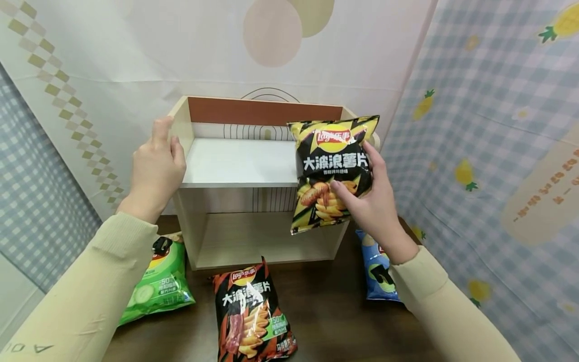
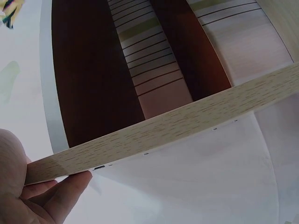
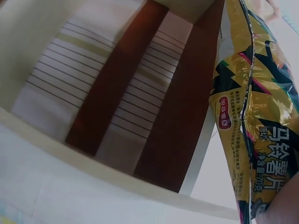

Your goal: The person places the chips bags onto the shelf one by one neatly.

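Observation:
My right hand (image 1: 377,201) holds a black-and-yellow bag of potato chips (image 1: 332,168) upright by its right side, thumb across the front. The bag hangs in front of the right part of a two-tier wooden shelf (image 1: 267,264); its back shows in the right wrist view as a gold chip bag (image 3: 266,112). My left hand (image 1: 156,166) grips the shelf's left side panel (image 1: 181,108) near the top front. In the left wrist view, the thumb and fingers lie on either side of the panel edge (image 2: 140,130).
On the dark table (image 1: 330,306) lie a red-and-black chip bag (image 1: 251,314) in front of the shelf, a green chip bag (image 1: 163,281) to its left and a blue chip bag (image 1: 377,271) to its right. A checked curtain (image 1: 488,176) hangs close on the right.

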A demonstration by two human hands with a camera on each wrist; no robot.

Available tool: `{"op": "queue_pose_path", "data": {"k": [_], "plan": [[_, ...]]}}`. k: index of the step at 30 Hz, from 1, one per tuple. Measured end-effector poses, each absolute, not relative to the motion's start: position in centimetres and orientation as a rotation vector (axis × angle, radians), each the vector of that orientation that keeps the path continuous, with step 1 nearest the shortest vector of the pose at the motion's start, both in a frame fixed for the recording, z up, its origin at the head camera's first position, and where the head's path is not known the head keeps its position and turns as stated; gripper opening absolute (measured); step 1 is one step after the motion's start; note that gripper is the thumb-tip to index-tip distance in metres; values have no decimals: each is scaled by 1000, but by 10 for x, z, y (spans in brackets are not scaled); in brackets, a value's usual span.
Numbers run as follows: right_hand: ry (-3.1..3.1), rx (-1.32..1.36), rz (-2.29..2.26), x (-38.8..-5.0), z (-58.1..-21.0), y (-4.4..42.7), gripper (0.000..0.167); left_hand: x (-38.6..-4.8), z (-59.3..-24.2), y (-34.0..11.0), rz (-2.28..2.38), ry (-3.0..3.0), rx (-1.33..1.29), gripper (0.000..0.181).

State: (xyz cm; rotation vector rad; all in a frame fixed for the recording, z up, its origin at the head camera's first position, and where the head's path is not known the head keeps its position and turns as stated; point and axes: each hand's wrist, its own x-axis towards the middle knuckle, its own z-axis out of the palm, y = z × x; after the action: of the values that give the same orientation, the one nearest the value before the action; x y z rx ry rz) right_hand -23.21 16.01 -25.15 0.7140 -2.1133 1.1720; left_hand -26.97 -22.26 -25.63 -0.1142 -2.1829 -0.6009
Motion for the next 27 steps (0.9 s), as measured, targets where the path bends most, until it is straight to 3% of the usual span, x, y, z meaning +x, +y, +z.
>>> {"op": "queue_pose_path", "data": {"k": [10, 18, 27], "plan": [[-2121, 641, 1143, -248, -222, 139, 80, -270, -256, -220, -605, -2182, -104, 37], [-2163, 562, 1174, -272, -233, 147, 84, -271, -255, -218, -618, -2178, -108, 37], [-2284, 401, 788, -284, -234, 137, 75, -273, -255, -219, -620, -2179, -114, 36]]}}
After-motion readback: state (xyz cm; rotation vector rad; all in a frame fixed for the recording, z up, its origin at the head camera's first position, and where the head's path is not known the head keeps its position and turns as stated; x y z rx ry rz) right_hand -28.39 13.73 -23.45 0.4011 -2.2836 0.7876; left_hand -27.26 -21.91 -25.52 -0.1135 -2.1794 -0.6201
